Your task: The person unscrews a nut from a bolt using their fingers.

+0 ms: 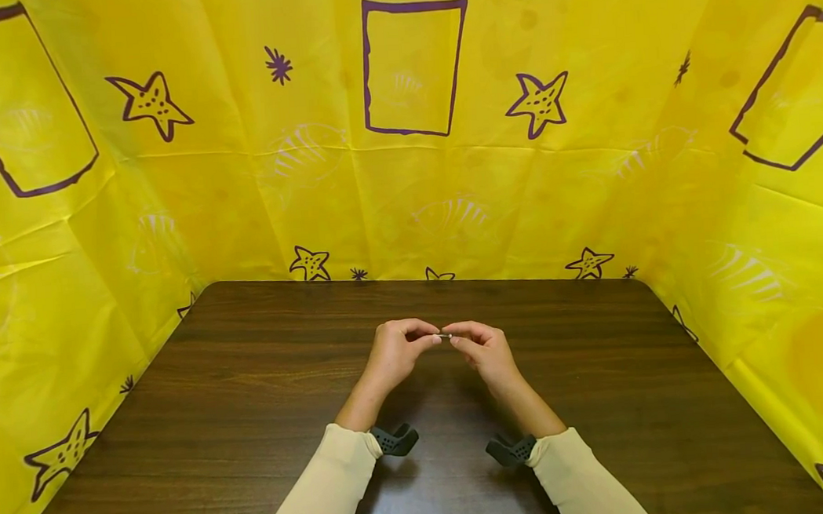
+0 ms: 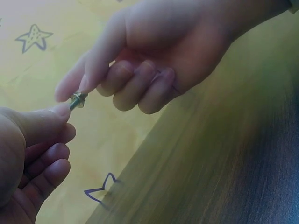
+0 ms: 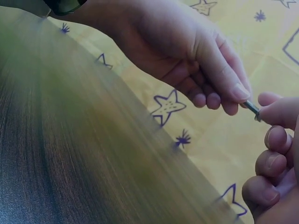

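A small metal bolt [image 1: 444, 336] is held level between both hands, over the middle of the table. My left hand [image 1: 397, 350] pinches one end between thumb and index finger, its other fingers loosely curled. From the opposite side my right hand [image 1: 486, 352] pinches the end where a small nut [image 2: 80, 98] sits on the shaft, thumb against index finger. In the right wrist view a short length of bare shaft [image 3: 251, 107] shows between the two sets of fingertips. Both bolt ends are hidden by the fingers.
Under the hands lies a dark wood-grain table [image 1: 250, 393]. A yellow cloth [image 1: 422, 193] printed with starfish and fish surrounds its back and sides. Each wrist carries a dark strap mount, the left strap mount [image 1: 397, 440] and the right strap mount [image 1: 510, 449], below light sleeves.
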### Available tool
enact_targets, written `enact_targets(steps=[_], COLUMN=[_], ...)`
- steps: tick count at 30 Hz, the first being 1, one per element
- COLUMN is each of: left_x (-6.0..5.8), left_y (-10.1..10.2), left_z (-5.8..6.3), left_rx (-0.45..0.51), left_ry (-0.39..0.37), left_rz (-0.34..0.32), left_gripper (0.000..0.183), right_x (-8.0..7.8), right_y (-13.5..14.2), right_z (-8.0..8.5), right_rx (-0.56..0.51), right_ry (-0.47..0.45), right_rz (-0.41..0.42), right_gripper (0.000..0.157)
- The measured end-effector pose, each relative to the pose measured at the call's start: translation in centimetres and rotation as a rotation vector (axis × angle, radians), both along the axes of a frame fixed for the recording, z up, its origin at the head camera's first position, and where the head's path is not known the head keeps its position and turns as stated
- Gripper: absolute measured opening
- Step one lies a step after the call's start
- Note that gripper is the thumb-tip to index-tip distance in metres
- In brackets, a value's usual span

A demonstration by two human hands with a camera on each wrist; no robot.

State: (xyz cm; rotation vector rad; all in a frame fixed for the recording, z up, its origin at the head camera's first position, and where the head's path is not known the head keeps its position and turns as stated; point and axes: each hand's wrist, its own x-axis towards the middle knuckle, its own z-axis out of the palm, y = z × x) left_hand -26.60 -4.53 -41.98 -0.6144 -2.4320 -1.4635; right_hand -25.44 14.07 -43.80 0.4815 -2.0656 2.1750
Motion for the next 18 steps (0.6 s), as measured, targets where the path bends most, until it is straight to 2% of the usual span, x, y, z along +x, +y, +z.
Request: enact_targets(steps=[6,9,13,18], left_x=[-0.03,0.00,0.05,0.03], left_y=[0.04,0.10,0.13,0.11], left_z=[-0.03,-0.01,0.02,-0.03], left_rx=[0.002,0.005,0.004,-0.009], left_ry=[0.015,0.009,0.005,0.011], left_rz=[0.001,-0.001,-0.005,-0.011], left_gripper=[0.006,0.006,0.006,0.009], right_x=[0.00,-0.08,-0.17,-0.18], right_y=[0.07,0.00,-0.15,-0.31], right_z=[0.03,-0.06,-0.25,-0.45], right_rx=[-0.023,0.003,0.078,0.140], right_ry=[-0.008,-0.001,-0.052,-0.129], right_rz=[0.005,-0.032,-0.114,-0.141], right_gripper=[0.021,0.022,0.030,0.043])
